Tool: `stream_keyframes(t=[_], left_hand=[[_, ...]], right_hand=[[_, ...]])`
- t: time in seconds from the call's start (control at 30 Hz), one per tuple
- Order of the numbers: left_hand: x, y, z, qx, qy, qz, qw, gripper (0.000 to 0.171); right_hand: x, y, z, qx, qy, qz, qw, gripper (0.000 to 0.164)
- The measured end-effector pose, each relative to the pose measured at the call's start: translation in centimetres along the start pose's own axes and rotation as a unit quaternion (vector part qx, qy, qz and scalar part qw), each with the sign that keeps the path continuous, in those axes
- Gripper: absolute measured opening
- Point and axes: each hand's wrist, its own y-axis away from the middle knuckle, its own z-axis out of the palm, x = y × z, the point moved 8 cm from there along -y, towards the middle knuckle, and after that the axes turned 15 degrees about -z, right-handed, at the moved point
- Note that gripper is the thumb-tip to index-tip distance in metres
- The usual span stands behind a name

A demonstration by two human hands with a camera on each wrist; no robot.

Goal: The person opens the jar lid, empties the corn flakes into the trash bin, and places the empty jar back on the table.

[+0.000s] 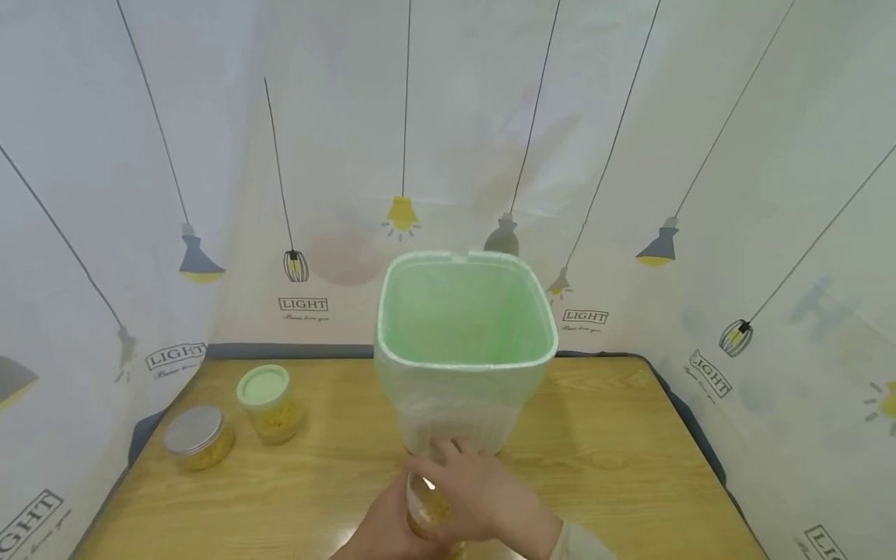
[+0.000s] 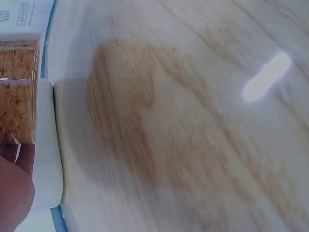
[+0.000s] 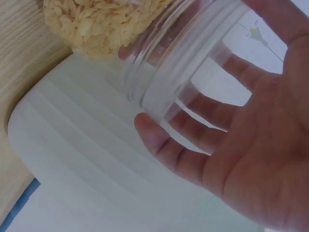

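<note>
My left hand (image 1: 392, 523) holds a clear jar (image 2: 17, 96) of yellowish flakes low at the front of the table. Over the jar's top is my right hand (image 1: 483, 495), its fingers spread and bent round the clear ridged lid (image 3: 161, 72). In the right wrist view the palm faces the lid, and the flakes show below it. Only part of the left hand appears in the left wrist view, at the jar's base. Right behind both hands stands a tall pale green plastic bin (image 1: 458, 397), open at the top.
At the left of the wooden table (image 1: 602, 459) stand a jar with a pale green lid (image 1: 264, 386) and a lower jar with a silvery lid (image 1: 194, 430), both containing yellow flakes. Printed cloth walls (image 1: 336, 155) with lamp drawings enclose the table's back and sides.
</note>
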Motion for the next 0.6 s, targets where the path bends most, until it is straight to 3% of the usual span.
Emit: stream_keyframes(t=[0.17,0.3,0.4,0.6], left_hand=[[0.1,-0.1,0.0,-0.018,0.032,0.002,0.9993,0.096],[0.0,-0.3,0.2,-0.039,0.062,-0.016,0.9972,0.102],[0.0,-0.4,0.1,-0.032,0.051,-0.021,0.9980,0.104],[-0.2,-0.7,-0.9,0.031,-0.022,-0.031,0.9988,0.109]], right_hand=[[0.1,0.1,-0.8,0.016,-0.010,0.002,1.000,0.083],[0.6,0.5,-1.6,0.049,-0.056,-0.002,0.997,0.077],[1.2,1.0,-1.8,0.062,-0.090,0.001,0.994,0.076],[2.7,2.1,-1.8,0.062,-0.093,0.023,0.993,0.083]])
